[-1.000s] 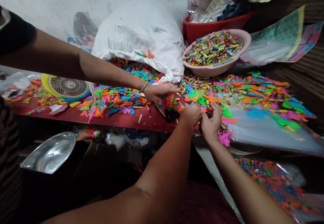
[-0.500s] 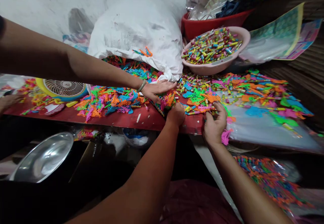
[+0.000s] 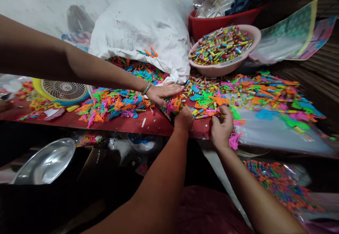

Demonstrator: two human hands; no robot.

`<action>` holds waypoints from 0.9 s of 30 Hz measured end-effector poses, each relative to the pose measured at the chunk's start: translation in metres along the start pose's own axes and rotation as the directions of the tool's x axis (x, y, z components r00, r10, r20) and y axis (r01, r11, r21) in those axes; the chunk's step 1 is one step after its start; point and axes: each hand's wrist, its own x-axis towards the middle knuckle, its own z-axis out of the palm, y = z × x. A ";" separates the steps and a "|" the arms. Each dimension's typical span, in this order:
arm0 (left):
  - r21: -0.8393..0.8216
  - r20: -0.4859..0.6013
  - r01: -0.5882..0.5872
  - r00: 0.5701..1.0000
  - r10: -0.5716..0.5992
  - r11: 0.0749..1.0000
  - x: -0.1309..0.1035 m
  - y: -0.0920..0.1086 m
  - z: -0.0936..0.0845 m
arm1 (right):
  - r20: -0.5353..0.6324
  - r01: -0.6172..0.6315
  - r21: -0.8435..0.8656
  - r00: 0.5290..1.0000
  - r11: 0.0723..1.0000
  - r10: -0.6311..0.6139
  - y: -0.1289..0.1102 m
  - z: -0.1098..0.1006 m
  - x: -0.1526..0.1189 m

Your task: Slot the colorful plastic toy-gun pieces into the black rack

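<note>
My left hand (image 3: 184, 118) is closed beside a dark packet holding colourful plastic pieces (image 3: 173, 105); what its fingers grip is partly hidden. To the right, my right hand (image 3: 221, 126) has its thumb and fingers curled near the small striped tubes (image 3: 202, 114) at the table's front edge, and its fingertips are apart. Green and orange plastic pieces (image 3: 208, 99) lie just beyond both hands. A pink piece (image 3: 234, 140) hangs at the edge beside my right wrist.
Another person's hand (image 3: 165, 92) reaches in from the left over the red table (image 3: 127, 124). Behind are a white sack (image 3: 143, 22), a pink basin (image 3: 225, 68) of small tubes and a red basin (image 3: 222, 24). A fan (image 3: 65, 91) lies left; a metal bowl (image 3: 47, 161) sits below.
The view has shifted slightly. My right hand has moved a little left, while my left hand stays by the packet. The other person's hand at the far left has mostly drawn out of view.
</note>
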 end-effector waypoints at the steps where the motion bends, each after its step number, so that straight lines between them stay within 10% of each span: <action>1: -0.002 0.001 -0.004 1.000 0.004 1.000 0.000 -0.001 -0.001 | -0.001 0.004 -0.003 1.000 1.000 -0.004 0.000 0.000 0.000; 13: -0.056 -0.058 -0.025 0.998 0.021 0.998 -0.007 0.003 -0.013 | -0.004 0.026 -0.010 1.000 1.000 -0.026 0.000 0.001 0.001; 27: -0.023 -0.008 -0.196 0.981 0.196 0.980 -0.068 0.009 -0.016 | -0.019 0.022 0.000 1.000 1.000 -0.022 0.001 0.000 0.001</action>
